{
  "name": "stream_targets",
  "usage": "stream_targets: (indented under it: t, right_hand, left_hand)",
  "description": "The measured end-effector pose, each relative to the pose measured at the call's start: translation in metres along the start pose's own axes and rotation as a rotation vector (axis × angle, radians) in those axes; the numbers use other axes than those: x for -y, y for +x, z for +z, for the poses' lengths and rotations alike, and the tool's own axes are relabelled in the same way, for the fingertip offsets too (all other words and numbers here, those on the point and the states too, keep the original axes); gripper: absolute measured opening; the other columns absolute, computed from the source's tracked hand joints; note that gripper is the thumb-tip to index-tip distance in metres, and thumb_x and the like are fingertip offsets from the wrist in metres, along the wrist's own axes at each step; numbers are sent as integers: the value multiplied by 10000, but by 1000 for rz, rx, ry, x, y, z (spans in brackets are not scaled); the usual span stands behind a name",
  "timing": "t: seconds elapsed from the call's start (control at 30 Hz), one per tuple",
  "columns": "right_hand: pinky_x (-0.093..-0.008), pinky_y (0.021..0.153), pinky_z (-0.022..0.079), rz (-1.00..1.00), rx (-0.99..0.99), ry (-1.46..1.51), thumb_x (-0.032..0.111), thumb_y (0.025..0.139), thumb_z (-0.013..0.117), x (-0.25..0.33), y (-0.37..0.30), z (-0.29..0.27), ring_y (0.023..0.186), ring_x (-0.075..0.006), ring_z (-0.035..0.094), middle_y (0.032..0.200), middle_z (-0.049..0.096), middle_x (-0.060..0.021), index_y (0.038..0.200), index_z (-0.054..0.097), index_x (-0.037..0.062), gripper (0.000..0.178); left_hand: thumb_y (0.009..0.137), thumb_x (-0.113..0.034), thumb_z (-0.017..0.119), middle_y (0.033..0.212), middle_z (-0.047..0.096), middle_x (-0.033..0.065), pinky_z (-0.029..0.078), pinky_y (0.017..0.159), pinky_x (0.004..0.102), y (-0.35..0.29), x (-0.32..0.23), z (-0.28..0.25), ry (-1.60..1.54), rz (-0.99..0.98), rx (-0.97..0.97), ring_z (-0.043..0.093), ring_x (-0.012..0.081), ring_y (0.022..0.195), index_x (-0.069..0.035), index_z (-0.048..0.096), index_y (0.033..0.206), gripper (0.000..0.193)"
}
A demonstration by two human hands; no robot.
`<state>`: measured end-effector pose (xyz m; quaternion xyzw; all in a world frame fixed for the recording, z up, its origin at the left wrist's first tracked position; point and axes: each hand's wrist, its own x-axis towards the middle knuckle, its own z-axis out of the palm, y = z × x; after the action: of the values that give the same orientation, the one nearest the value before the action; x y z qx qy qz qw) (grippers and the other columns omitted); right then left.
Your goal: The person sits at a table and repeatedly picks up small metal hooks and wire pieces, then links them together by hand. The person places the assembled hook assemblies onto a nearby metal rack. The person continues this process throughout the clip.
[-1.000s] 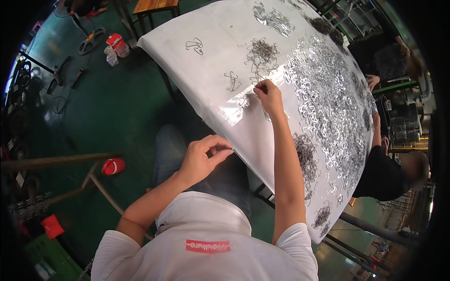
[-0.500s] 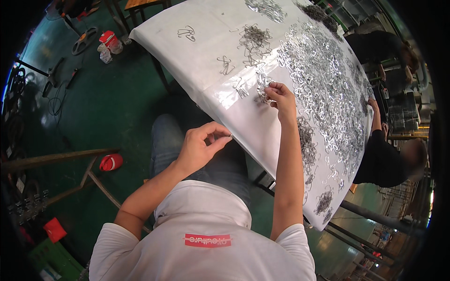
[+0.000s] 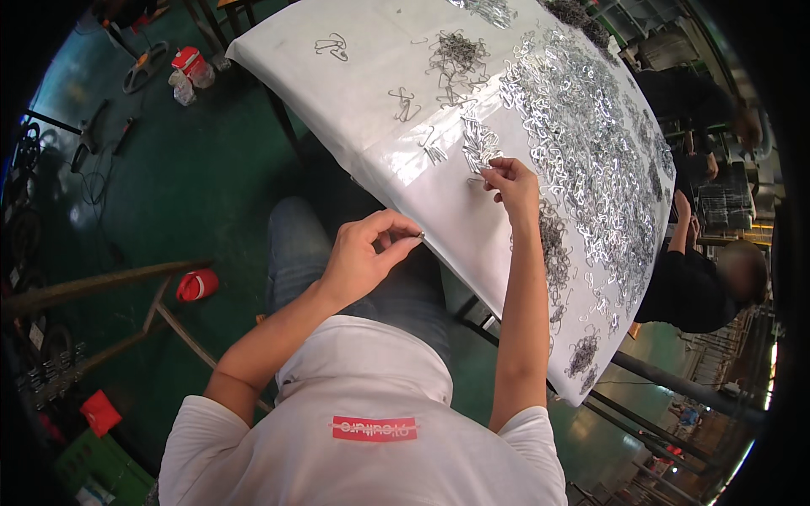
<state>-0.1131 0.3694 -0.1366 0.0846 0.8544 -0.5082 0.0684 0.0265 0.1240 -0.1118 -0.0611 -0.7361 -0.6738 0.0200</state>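
Observation:
My left hand [image 3: 367,253] is held just off the near edge of the white-covered table [image 3: 460,215]. Its thumb and forefinger pinch a small metal piece [image 3: 421,235], mostly hidden by the fingertips. Over the table, my right hand [image 3: 515,187] has its thumb and fingers drawn together at a thin metal hook [image 3: 475,180]. Just beyond those fingertips lies a narrow bunch of shiny metal hooks [image 3: 479,139]. To its left is a smaller cluster of hooks [image 3: 434,148]. A broad heap of bent metal hooks [image 3: 582,126] spreads over the table's right side.
Darker tangled hooks [image 3: 456,55] lie farther back, with loose hooks [image 3: 333,46] near the far left corner. Across the table a person in dark clothing [image 3: 688,287] reaches toward the heap. A wooden frame [image 3: 101,282] and a red container [image 3: 197,285] are at my left.
My right hand has drawn back slightly from the narrow bunch of hooks, uncovering more of it. My left hand has shifted slightly up and right, still pinching.

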Motion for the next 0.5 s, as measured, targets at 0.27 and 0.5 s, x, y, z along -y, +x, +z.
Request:
stream_targets:
  t: [0.27, 0.5]
  right_hand:
    - [-213, 569, 436, 124, -7, 472, 90, 816, 713, 7, -50, 8, 709, -117, 617, 836, 664, -62, 1146, 535, -35, 395]
    - [-215, 535, 483, 11, 33, 725, 12, 809, 713, 56, -140, 50, 691, -129, 625, 838, 660, -87, 1058, 517, -7, 318]
  left_hand:
    - [807, -16, 700, 833, 697, 36, 460, 582, 223, -1, 0, 2, 0, 7, -17, 574, 92, 631, -37, 681, 923, 119]
    - [805, -5, 691, 852, 697, 50, 471, 616, 241, 1, 2, 6, -10, 57, -66, 657, 125, 744, -43, 660, 958, 160]
